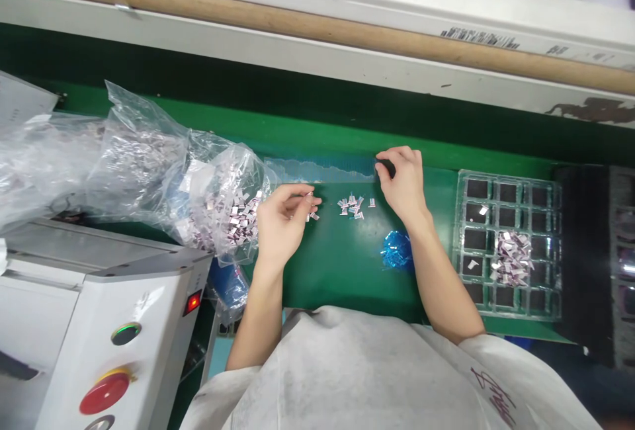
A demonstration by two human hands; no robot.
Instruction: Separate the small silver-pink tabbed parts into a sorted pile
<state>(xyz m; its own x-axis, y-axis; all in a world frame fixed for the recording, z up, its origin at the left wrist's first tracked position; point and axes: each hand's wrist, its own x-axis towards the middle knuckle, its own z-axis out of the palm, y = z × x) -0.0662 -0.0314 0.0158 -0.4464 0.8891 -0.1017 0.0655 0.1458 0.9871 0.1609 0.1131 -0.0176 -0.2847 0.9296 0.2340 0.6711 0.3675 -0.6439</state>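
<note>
My left hand [284,219] is closed in a pinch around a small pale piece, with a few like pieces under its fingertips on the green mat [322,264]. A loose group of small white-and-pink pieces [352,205] lies between my hands. My right hand [403,182] is raised at the mat's far edge, thumb and forefinger curled towards each other; what they hold, if anything, is too small to make out. Below that hand sits a heap of shiny blue film bits [395,249], beside my right forearm.
Clear plastic bags [143,159] full of small pieces lie at the left. A clear compartment tray [460,218] at the right bears a pile of pieces [513,258]. A machine [139,311] with a red button stands front left. A ledge [297,26] crosses the back.
</note>
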